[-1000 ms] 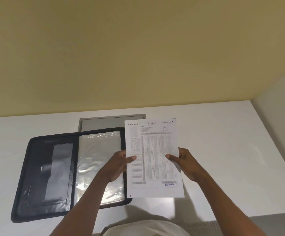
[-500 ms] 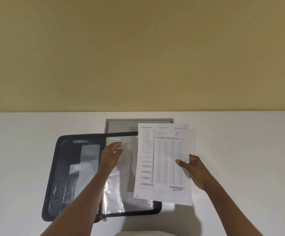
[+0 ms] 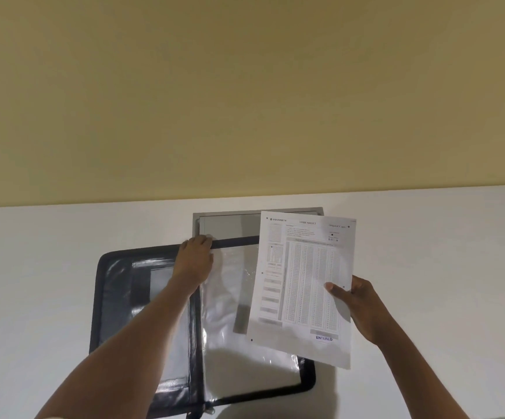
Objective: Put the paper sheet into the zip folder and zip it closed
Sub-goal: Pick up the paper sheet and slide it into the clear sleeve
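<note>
I see dim, warm, even light; glare streaks the plastic sleeve (image 3: 245, 358) of the zip folder (image 3: 115, 297), fine print on the paper sheet (image 3: 302, 282) blurs, the wall (image 3: 245, 86) darkens upward.

Zip folder (image 3: 142, 313) open on table (image 3: 426, 267); paper sheet (image 3: 302, 285) over its right half.

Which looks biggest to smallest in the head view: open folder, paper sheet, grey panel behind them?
1. folder, lying open on the table.
2. paper sheet, held up nearer the camera, so it looks larger than it would lying flat.
3. grey panel, partly hidden by both, so its true size is unsure.
</note>
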